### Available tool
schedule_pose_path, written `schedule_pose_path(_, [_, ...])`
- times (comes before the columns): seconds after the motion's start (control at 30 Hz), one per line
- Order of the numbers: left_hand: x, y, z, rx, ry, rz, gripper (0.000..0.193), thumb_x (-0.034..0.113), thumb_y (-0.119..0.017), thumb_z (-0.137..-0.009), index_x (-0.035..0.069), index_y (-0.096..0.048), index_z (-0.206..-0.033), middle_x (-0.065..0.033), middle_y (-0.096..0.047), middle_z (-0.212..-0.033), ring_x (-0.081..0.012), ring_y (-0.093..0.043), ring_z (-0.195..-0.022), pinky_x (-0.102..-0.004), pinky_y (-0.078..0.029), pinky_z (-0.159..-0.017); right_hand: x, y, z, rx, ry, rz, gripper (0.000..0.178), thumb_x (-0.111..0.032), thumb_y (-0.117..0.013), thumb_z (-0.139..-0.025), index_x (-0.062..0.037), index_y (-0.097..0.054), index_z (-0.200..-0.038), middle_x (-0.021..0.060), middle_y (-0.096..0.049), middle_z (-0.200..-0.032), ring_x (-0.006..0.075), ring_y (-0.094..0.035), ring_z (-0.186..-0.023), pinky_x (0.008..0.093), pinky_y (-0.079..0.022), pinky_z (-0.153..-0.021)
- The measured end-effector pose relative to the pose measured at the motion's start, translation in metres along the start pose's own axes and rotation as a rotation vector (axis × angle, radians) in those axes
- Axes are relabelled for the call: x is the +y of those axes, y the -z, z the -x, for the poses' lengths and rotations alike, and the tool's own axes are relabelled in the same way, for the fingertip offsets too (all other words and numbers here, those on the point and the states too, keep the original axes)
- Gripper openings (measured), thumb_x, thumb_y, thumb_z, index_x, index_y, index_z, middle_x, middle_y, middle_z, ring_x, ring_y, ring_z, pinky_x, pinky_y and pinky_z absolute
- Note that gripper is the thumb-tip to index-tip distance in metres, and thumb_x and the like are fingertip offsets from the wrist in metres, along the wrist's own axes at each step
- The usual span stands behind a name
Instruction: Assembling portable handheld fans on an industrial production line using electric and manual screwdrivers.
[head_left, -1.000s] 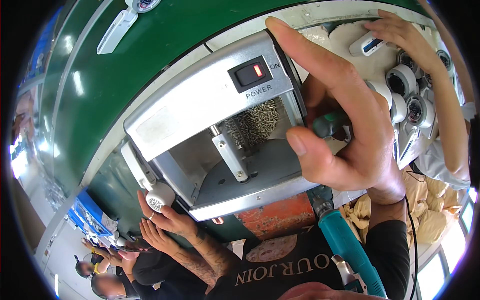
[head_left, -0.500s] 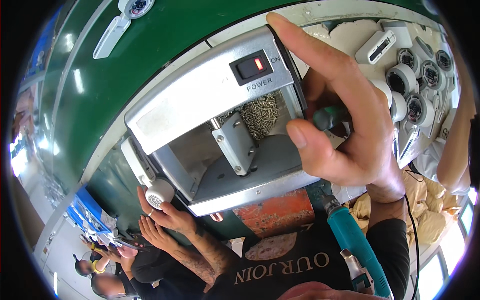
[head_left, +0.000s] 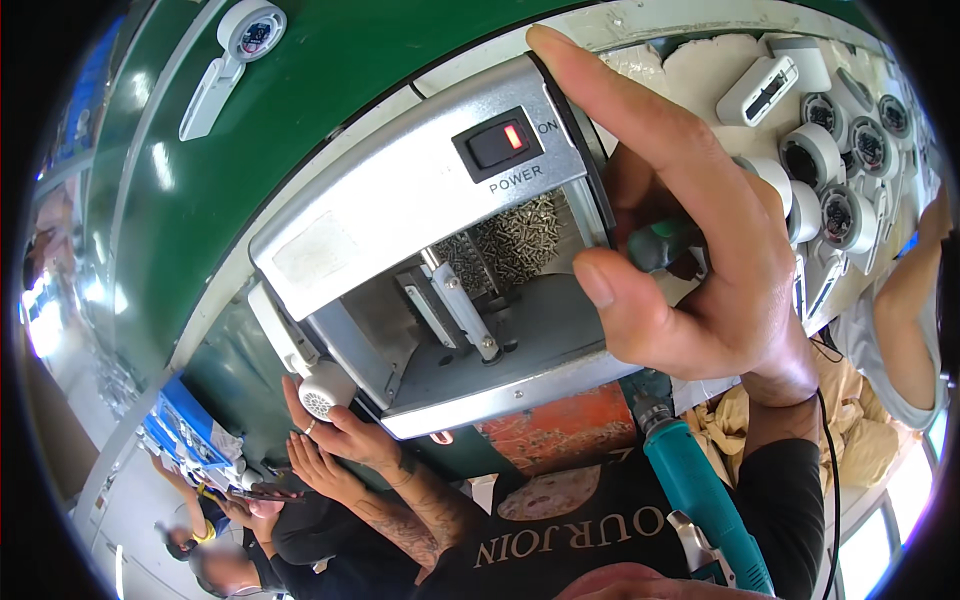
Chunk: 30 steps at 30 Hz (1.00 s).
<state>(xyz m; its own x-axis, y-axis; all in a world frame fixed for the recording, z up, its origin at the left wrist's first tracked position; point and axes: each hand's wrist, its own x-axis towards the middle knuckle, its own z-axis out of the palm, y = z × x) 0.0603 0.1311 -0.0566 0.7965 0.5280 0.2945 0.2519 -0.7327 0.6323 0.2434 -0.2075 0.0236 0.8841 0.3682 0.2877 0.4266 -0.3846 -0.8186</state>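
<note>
A silver screw feeder [head_left: 390,190] with a lit red switch stands in the middle. Small screws [head_left: 520,240] heap at the back inside it, behind a metal swinging bracket [head_left: 466,305]. At its right end, my right hand [head_left: 735,260] stretches forefinger and thumb along the casing. Its other fingers, partly hidden, curl around a green-handled tool [head_left: 655,247]. By the left front corner, my left hand [head_left: 355,437] grips a white device [head_left: 325,395] by its round perforated head; the device's slim arm [head_left: 280,328] reaches upward along the feeder's side.
Several white round-headed devices [head_left: 845,220] pile on cardboard at the right; another [head_left: 250,32] lies on the green bench. A teal electric screwdriver [head_left: 700,500] hangs at lower right. Another hand [head_left: 322,470], whose I cannot tell, lies beside my left. Co-workers [head_left: 225,570] appear at lower left.
Inside the feeder the bracket has turned from its broad face to a narrow edge, showing a second plate. The view has shifted slightly. Both my hands keep their grips.
</note>
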Motion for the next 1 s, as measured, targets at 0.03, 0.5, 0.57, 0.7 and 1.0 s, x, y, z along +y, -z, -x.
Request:
schedule_pose_path(0.03, [-0.001, 0.0, 0.001, 0.002, 0.001, 0.009, 0.075, 0.053, -0.052, -0.105, -0.008, -0.044, -0.149, -0.0202, -0.051, -0.146, -0.0292, -0.055, -0.127, -0.0412, -0.045, -0.108, 0.0, 0.0, 0.0, -0.007, 0.012, 0.003, 0.077, -0.027, -0.068, -0.083, 0.002, -0.049, -0.152, 0.0008, -0.051, -0.071, 0.0109, -0.05, -0.063, 0.0256, -0.04, -0.06])
schedule_pose_path(0.5, [-0.006, 0.001, 0.002, 0.004, -0.001, -0.002, 0.074, 0.052, -0.051, -0.105, -0.008, -0.045, -0.148, -0.0205, -0.052, -0.146, -0.0293, -0.054, -0.128, -0.0412, -0.044, -0.108, 0.001, -0.002, 0.001, -0.007, -0.004, -0.011, 0.077, -0.029, -0.067, -0.085, 0.0029, -0.048, -0.152, -0.0006, -0.05, -0.069, 0.0087, -0.048, -0.061, 0.0243, -0.037, -0.057])
schedule_pose_path(0.57, [-0.007, 0.001, 0.002, 0.01, 0.014, 0.011, 0.073, 0.051, -0.051, -0.105, -0.008, -0.045, -0.148, -0.0206, -0.052, -0.146, -0.0292, -0.055, -0.128, -0.0412, -0.045, -0.108, 0.0, -0.001, 0.0, -0.019, -0.022, -0.026, 0.075, -0.029, -0.068, -0.087, 0.0028, -0.048, -0.152, -0.0011, -0.051, -0.071, 0.0079, -0.048, -0.062, 0.0238, -0.037, -0.057])
schedule_pose_path(0.7, [-0.006, 0.004, 0.001, -0.01, 0.008, -0.005, 0.073, 0.05, -0.052, -0.105, -0.007, -0.044, -0.149, -0.0206, -0.052, -0.146, -0.0294, -0.056, -0.127, -0.0411, -0.045, -0.107, -0.006, 0.002, -0.004, -0.032, -0.016, -0.054, 0.071, -0.026, -0.07, -0.088, 0.0031, -0.049, -0.15, 0.0032, -0.056, -0.08, 0.0126, -0.053, -0.067, 0.0264, -0.041, -0.061])
schedule_pose_path(1.0, [-0.002, -0.004, 0.004, 0.01, 0.058, 0.087, 0.072, 0.048, -0.052, -0.105, -0.008, -0.045, -0.148, -0.0208, -0.052, -0.146, -0.0296, -0.056, -0.127, -0.0415, -0.046, -0.108, 0.012, -0.01, 0.004, 0.172, 0.203, -0.086, 0.066, -0.01, -0.071, -0.085, 0.0031, -0.05, -0.146, 0.0192, -0.069, -0.097, 0.0307, -0.069, -0.076, 0.037, -0.056, -0.071])
